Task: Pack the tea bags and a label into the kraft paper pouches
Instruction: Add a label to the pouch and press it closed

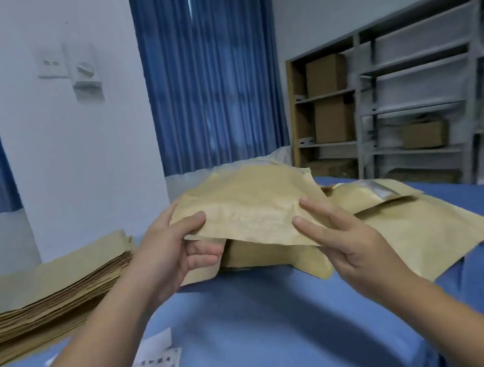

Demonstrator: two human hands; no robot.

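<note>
I hold a kraft paper pouch (249, 204) up above the blue table. My left hand (169, 251) pinches its near left corner, thumb on top and fingers underneath. At the near right corner my right hand (343, 240) holds the pouch, with two straight fingers lying on its top face. Under and behind it lie more pouches (410, 229), one with a silvery open mouth (380, 189). A thick stack of flat pouches (43, 298) sits at the left. White printed labels (158, 360) lie on the table near my left forearm. No tea bags are visible.
The blue table (269, 333) spreads in front of me. Grey shelving (410, 118) with cardboard boxes stands at the back right. Blue curtains (208, 74) and a white wall are behind the table.
</note>
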